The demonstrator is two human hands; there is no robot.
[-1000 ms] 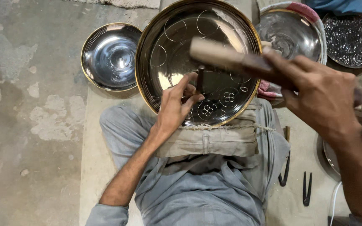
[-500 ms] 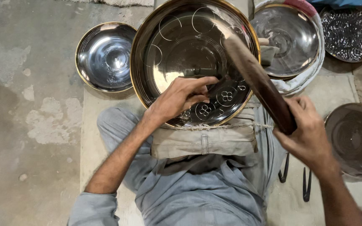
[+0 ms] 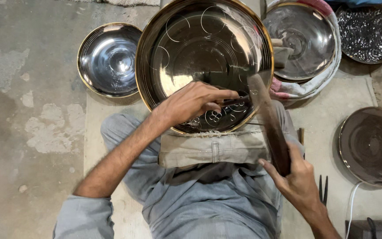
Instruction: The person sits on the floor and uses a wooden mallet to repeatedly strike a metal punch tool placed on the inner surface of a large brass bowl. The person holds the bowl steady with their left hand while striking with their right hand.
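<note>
Brass-gold tray point(image 3: 191, 48), engraved circles; dark brown mallet point(image 3: 270, 124); grey-blue trousers point(image 3: 208, 199).

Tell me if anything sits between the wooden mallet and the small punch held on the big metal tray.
Nothing visible does. The right hand holds the wooden mallet, whose head lies just right of the punch, pinched by the left hand against the large tray. Only bare tray surface lies between them.

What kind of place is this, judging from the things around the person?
Probably a small metal craft workshop on the floor. The left hand holds a small tool on a large metal tray with engraved circles, the right hand grips a wooden mallet, and more metal plates lie around.
</note>
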